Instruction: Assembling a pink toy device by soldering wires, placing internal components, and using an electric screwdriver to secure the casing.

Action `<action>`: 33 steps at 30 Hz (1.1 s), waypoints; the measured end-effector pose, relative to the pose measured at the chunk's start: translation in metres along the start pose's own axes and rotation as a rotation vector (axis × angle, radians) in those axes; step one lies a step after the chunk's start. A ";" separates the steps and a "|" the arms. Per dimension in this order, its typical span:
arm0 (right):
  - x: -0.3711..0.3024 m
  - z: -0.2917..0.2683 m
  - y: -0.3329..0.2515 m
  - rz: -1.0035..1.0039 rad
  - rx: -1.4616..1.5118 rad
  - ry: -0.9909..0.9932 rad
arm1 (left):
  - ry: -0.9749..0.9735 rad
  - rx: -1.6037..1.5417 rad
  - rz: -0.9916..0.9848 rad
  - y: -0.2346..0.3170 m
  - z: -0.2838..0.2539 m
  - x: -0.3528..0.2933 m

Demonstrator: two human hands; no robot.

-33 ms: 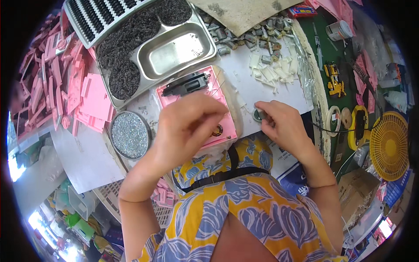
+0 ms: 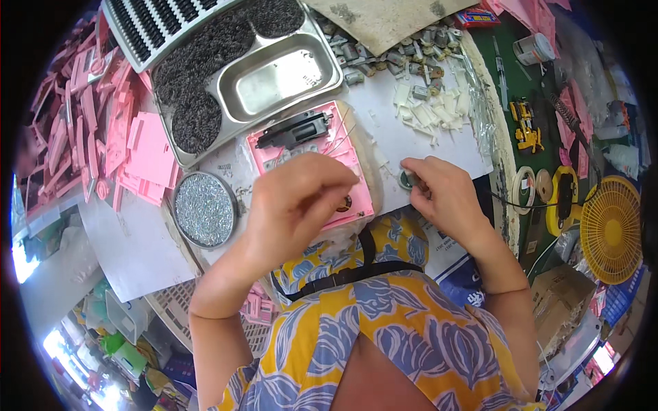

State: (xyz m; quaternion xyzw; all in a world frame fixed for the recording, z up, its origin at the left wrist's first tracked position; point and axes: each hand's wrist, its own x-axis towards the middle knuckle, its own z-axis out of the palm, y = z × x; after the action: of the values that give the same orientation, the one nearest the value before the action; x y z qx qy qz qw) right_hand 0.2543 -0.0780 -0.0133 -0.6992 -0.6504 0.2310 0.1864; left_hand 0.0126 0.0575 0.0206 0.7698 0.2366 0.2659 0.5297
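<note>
My left hand is closed over a pink plastic case, its thumb and fingers pinched together. Whatever is between those fingertips cannot be made out. In the far part of the case sits a long black plastic part, with thin wires beside it. A small round dark piece shows in the case next to my left fingers. To the right of the case, my right hand is curled, thumb and fingers around a small dark green round thing, partly hidden.
A metal tray with black screws stands beyond the case. A round dish of silvery bits and piled pink plastic parts lie left. Small motors and white plastic pieces are at back right; a yellow fan stands far right.
My left hand has moved slightly toward me, showing a bit more of the case beyond it. My right hand has stayed in place.
</note>
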 end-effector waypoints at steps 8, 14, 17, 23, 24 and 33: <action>-0.002 -0.021 -0.019 0.196 0.797 -0.052 | 0.061 -0.190 -0.112 -0.002 0.024 -0.045; 0.005 0.008 -0.058 0.182 1.387 -0.189 | 0.123 -0.324 -0.187 -0.007 0.036 -0.054; 0.009 0.012 -0.060 0.175 1.451 -0.219 | 0.129 -0.329 -0.172 -0.006 0.035 -0.054; 0.009 0.015 -0.053 0.142 1.292 -0.253 | 0.138 -0.331 -0.174 -0.009 0.037 -0.054; 0.009 0.016 -0.054 0.138 1.300 -0.238 | 0.145 -0.340 -0.174 -0.010 0.037 -0.054; 0.004 0.022 -0.055 0.126 1.278 -0.165 | 0.176 -0.355 -0.148 -0.009 0.038 -0.054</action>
State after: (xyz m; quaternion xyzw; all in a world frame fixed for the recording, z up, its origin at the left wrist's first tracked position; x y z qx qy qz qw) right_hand 0.1962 -0.0699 -0.0008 -0.4672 -0.3547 0.6361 0.5013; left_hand -0.0033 -0.0006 -0.0081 0.6189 0.2873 0.3301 0.6523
